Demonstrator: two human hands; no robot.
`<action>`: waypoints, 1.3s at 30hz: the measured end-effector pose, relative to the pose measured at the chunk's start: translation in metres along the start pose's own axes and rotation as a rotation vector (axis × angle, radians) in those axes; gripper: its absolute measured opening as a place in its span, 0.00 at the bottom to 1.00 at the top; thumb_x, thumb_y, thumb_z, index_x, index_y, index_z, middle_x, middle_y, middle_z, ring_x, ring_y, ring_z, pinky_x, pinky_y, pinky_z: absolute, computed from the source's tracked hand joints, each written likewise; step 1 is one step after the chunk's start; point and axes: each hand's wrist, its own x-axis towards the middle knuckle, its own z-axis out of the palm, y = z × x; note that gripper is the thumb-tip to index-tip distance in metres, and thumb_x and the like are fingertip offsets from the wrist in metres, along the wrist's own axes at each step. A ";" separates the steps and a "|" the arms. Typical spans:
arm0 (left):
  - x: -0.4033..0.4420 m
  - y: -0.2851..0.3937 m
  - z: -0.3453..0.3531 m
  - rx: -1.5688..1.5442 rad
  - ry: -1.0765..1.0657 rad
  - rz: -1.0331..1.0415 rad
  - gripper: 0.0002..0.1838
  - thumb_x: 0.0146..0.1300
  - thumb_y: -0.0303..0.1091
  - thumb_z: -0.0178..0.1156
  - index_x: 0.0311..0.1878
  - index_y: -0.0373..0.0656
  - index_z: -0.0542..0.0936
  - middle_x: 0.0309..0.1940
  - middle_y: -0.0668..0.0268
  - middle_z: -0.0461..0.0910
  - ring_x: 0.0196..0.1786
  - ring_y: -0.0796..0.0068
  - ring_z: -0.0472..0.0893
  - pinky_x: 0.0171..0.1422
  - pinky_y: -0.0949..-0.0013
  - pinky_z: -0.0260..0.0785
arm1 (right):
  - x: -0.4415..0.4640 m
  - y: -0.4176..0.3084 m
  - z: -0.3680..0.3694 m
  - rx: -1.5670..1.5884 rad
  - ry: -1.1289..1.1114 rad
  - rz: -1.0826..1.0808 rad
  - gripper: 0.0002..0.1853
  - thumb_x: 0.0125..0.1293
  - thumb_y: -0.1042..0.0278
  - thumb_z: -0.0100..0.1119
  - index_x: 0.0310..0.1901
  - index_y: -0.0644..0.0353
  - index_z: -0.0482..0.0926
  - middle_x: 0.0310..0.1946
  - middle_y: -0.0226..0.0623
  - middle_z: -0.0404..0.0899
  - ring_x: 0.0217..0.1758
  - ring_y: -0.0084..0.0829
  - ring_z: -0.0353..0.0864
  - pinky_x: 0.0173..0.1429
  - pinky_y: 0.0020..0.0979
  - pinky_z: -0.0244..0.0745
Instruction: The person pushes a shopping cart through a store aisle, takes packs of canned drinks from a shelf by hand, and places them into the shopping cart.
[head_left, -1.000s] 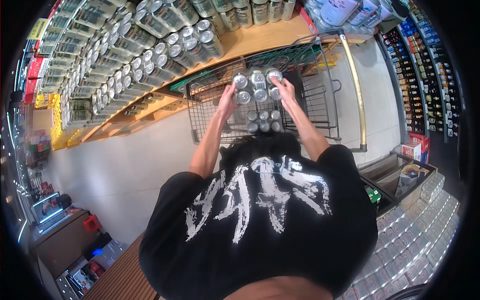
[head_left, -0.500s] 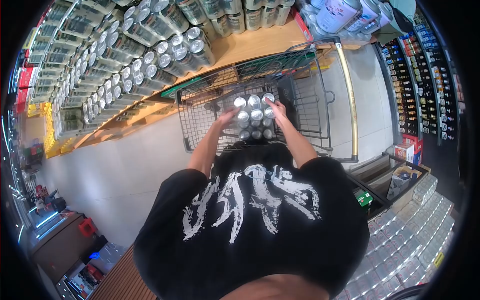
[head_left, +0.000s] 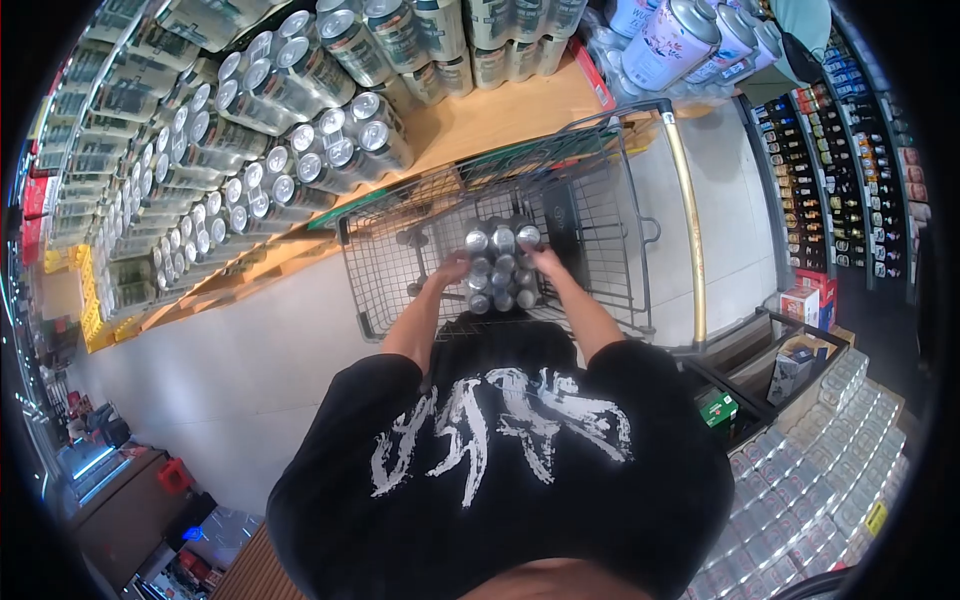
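A shrink-wrapped pack of silver-topped cans [head_left: 502, 268] hangs between my two hands, over the wire shopping cart [head_left: 385, 262]. The pack is tilted, so its round lids face up toward me and rows of cans show below them; it is slightly blurred. My left hand [head_left: 455, 267] grips the pack's left side. On the opposite side, my right hand [head_left: 543, 262] clasps it near an upper corner. Both sets of fingertips are partly hidden behind the cans. The cart's basket wires show around the pack, with a dark panel [head_left: 567, 215] to its right.
Stacked can packs [head_left: 330, 150] fill the wooden shelf [head_left: 455, 125] beyond the cart. Large printed cans [head_left: 670, 45] stand at its right end. The cart's yellowish handle [head_left: 687, 220] is on the right. Behind me at right are dark crates [head_left: 745, 365] and more wrapped cans [head_left: 800, 480].
The pack and both hands have come slightly closer to my body. My view has shifted a little, so the shelf and cart appear lower. Both hands keep their hold.
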 end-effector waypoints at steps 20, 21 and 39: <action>0.025 0.010 -0.014 0.213 0.056 0.174 0.19 0.63 0.39 0.49 0.47 0.33 0.75 0.46 0.48 0.78 0.41 0.53 0.82 0.34 0.56 0.78 | 0.050 -0.009 -0.008 -0.223 -0.233 0.051 0.27 0.52 0.48 0.60 0.49 0.58 0.80 0.45 0.41 0.82 0.49 0.37 0.80 0.48 0.36 0.74; 0.028 0.017 -0.013 0.189 0.026 0.064 0.19 0.59 0.35 0.50 0.47 0.28 0.75 0.46 0.43 0.77 0.40 0.48 0.82 0.38 0.54 0.79 | 0.059 -0.004 -0.005 -0.253 -0.261 0.102 0.27 0.52 0.47 0.61 0.50 0.56 0.80 0.46 0.39 0.81 0.49 0.36 0.79 0.46 0.38 0.74; 0.084 -0.040 -0.003 0.112 0.020 0.227 0.20 0.56 0.35 0.53 0.50 0.35 0.76 0.46 0.48 0.80 0.50 0.49 0.79 0.53 0.56 0.70 | 0.046 0.003 -0.001 -0.116 -0.129 0.170 0.36 0.51 0.46 0.66 0.60 0.53 0.71 0.48 0.37 0.80 0.49 0.36 0.78 0.50 0.41 0.73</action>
